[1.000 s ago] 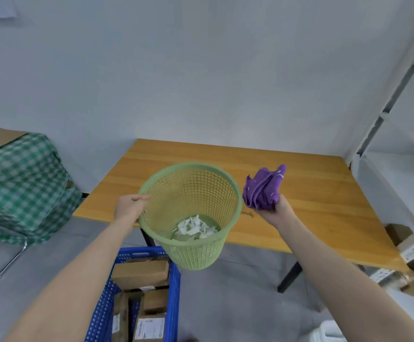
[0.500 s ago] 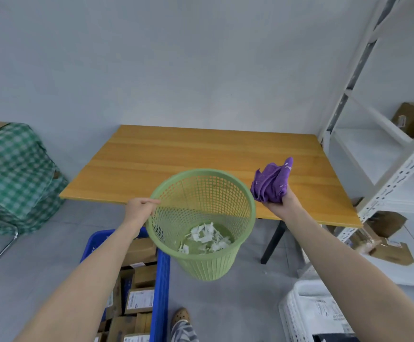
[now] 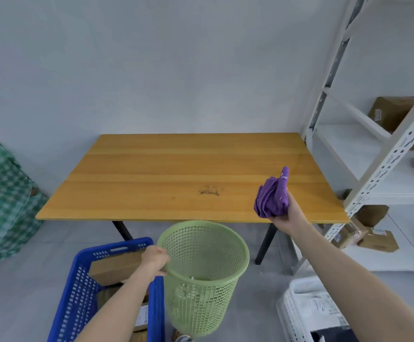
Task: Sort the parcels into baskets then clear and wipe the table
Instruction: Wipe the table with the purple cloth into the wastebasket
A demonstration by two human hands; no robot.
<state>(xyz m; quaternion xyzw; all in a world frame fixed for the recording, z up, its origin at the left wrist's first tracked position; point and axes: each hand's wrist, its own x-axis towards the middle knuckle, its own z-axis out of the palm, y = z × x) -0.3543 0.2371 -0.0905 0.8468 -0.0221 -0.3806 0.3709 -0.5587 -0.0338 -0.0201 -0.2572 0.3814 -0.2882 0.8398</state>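
Head view: left fingers [image 3: 162,260] grip green bin [image 3: 201,307] rim, right fingers [image 3: 278,217] clutch purple cloth [image 3: 272,198]; blue basket [image 3: 77,290] holds parcels [image 3: 117,266].

2 arms, bare from the wrists down to the bottom edge of the picture. Left hand [image 3: 155,259] and right hand [image 3: 285,215] bare too (skin only, wrist to fingertip). Left forearm [image 3: 117,299] smooth and slim, narrow at the wrist. Right forearm [image 3: 344,275] smooth likewise, drawn much broader toward the lower right corner by the wide lens. At the very bottom edge, between the 2 arms, the tip of 1 shoe [image 3: 183,338], grey with a paler patch, too blurred and too cropped to tell more.
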